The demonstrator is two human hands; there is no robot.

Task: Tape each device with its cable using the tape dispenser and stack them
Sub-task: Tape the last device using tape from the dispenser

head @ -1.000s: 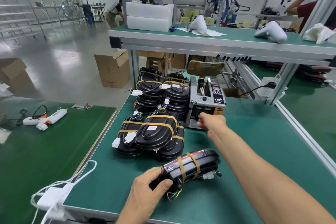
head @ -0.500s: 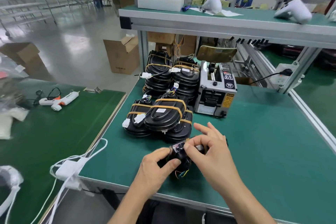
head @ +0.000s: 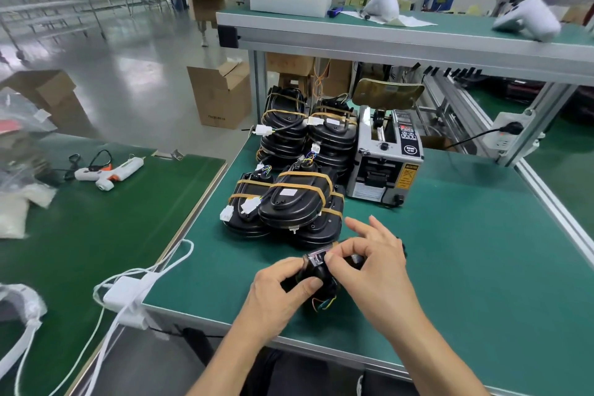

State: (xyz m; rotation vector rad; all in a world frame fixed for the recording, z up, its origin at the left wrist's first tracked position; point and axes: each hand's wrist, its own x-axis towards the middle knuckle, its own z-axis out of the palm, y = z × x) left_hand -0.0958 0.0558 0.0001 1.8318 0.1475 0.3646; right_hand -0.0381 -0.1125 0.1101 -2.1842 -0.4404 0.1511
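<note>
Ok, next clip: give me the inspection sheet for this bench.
Surface: green bench mat, aluminium edged.
Job's things: black plastic device held at near edge; taped black devices stacked behind; grey tape dispenser beside them.
Clutter: white glue gun on neighbouring green table.
Grippers: left hand grips the device; right hand pinches at its top.
Cables: coloured device wires under the hands; white cable over bench edge.
Surroundings: upper shelf, cardboard box on floor.

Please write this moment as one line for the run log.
left hand: grips device | right hand: pinches tape on it | tape dispenser: idle
</note>
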